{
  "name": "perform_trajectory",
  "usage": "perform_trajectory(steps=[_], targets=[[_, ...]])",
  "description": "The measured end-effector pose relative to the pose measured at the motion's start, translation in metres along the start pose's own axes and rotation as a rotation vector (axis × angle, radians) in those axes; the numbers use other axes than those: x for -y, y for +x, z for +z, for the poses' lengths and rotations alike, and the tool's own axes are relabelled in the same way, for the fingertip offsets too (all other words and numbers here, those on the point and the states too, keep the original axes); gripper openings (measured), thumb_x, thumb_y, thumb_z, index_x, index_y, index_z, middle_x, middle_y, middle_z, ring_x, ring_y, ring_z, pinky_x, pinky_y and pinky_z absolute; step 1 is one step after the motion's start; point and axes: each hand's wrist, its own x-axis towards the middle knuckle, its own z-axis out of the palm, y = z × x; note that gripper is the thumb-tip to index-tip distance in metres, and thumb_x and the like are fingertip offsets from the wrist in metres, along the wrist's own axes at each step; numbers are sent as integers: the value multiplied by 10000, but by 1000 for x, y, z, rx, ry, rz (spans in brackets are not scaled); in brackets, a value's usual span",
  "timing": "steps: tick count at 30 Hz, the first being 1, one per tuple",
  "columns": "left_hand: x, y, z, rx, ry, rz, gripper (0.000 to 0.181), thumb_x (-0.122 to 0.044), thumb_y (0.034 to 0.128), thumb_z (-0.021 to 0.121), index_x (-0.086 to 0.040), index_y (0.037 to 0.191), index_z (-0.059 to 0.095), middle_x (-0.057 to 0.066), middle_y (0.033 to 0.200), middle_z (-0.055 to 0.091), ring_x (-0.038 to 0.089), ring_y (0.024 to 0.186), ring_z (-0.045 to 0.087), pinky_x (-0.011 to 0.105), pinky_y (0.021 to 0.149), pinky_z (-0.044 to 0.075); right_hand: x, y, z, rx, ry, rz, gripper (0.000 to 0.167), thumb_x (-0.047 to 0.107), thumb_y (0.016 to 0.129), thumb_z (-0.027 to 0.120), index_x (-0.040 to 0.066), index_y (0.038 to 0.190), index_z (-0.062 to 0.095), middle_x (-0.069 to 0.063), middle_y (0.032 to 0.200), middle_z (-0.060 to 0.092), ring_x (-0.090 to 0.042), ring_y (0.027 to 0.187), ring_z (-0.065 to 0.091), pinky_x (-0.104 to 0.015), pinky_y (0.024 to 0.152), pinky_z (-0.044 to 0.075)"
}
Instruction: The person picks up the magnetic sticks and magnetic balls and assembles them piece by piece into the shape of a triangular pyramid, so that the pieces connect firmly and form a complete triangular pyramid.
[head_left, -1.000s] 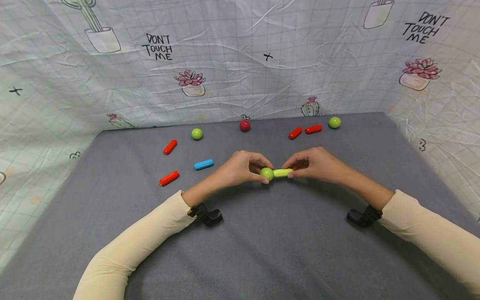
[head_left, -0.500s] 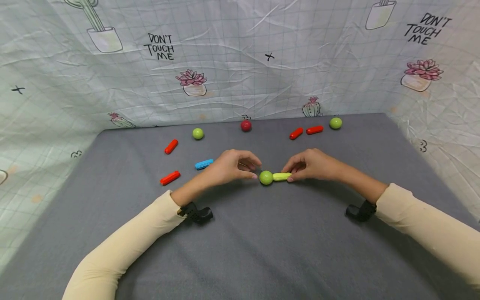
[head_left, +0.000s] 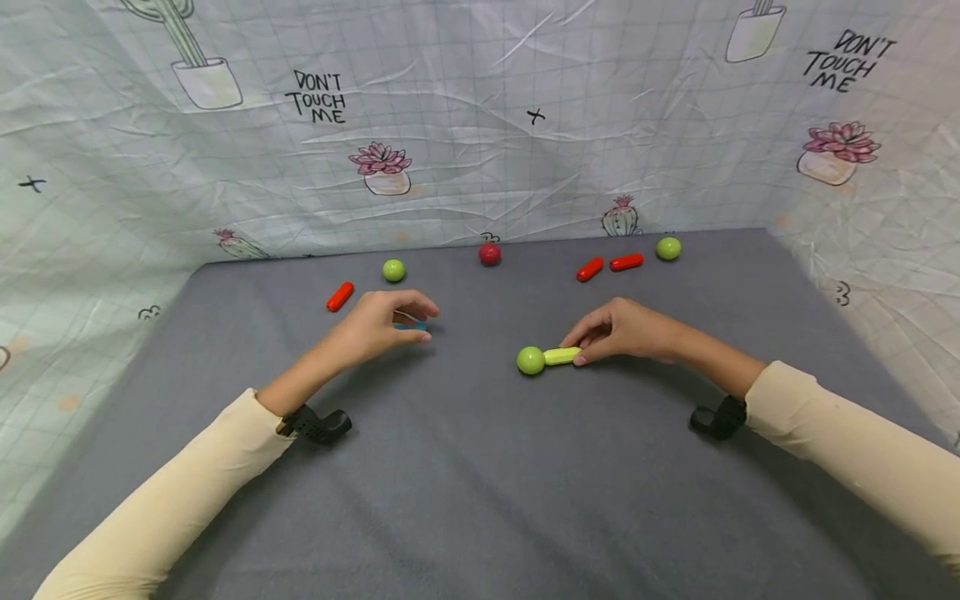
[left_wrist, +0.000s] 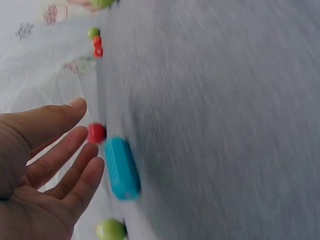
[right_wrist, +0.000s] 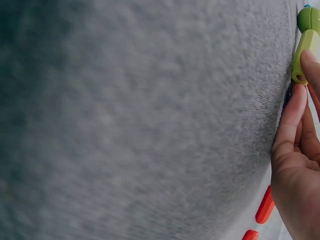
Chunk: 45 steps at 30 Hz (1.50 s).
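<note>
My left hand [head_left: 382,325] hovers over a blue ridged stick [left_wrist: 122,168], thumb and fingers apart with nothing held between them; in the head view the hand covers most of that stick. With thumb and fingers my right hand [head_left: 630,329] pinches the right end of a yellow-green ridged stick [head_left: 559,357] low over the grey cloth. The stick's left end meets a shiny green ball [head_left: 531,360], which no hand touches. A hole shows in the stick's near end in the right wrist view.
Farther back lie a red stick [head_left: 340,297], a green ball [head_left: 393,270], a red ball [head_left: 490,254], two red sticks [head_left: 590,269] and another green ball [head_left: 668,248]. A printed curtain [head_left: 450,125] stands behind the grey cloth [head_left: 480,483].
My left hand has let go of the green ball and moved left to the blue stick. Its arm now hides a front-left red stick. My right hand keeps its pinch, nearly still.
</note>
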Motion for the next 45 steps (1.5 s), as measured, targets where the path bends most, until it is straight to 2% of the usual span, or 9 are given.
perform_trajectory(steps=[8,15,19,26,33,37,41,45], targets=[[12,-3,-15,13,79,-66,353,-106,865,825,-32,1191,713,112,1170,728,282,1094,681,454,960,547,-3,1,0,-1,34,-1,308,124,850,837,73,1148,778,-83,1070,742,-166,928,675,-246,799,572],[14,0,-17,22,94,-93,356,-120,850,843,-24,1169,716,116,1160,724,284,1073,684,453,943,554,-5,2,1,0,50,-5,315,110,844,839,64,1149,778,-107,1081,740,-153,923,674,-236,804,567],[19,4,-16,32,86,-105,344,-123,850,842,-25,1158,721,122,1128,731,275,1020,699,428,885,578,-5,3,1,2,60,-4,317,108,841,840,61,1148,778,-110,1079,739,-146,921,672,-230,800,563],[25,8,-12,67,117,-62,312,-122,830,857,-36,1105,739,81,964,751,213,874,678,316,765,565,-5,2,1,5,72,-13,315,92,843,835,57,1151,775,-109,1078,738,-147,926,681,-236,800,568],[21,8,-12,57,133,-58,274,-99,865,824,-54,1126,754,56,934,743,192,835,667,283,734,549,-4,3,1,4,63,-6,312,101,843,836,64,1148,778,-105,1085,735,-146,931,678,-230,804,563],[15,9,-12,11,105,-39,254,-76,882,803,-52,1132,770,52,944,746,187,838,689,277,751,564,-4,2,1,-5,53,-3,311,100,843,837,66,1147,779,-101,1081,738,-143,929,676,-228,801,562],[10,11,-10,-39,33,-17,247,-65,883,799,-57,1128,769,61,1028,756,188,919,724,284,796,588,-3,0,1,-11,52,2,306,94,844,834,64,1144,780,-101,1075,739,-140,926,676,-226,795,561],[4,13,-5,-59,-61,-50,230,-127,882,814,-101,1103,756,47,1066,751,185,997,734,295,807,591,-3,0,0,-10,50,-1,306,105,846,835,69,1145,781,-97,1081,739,-138,931,676,-226,799,560]])
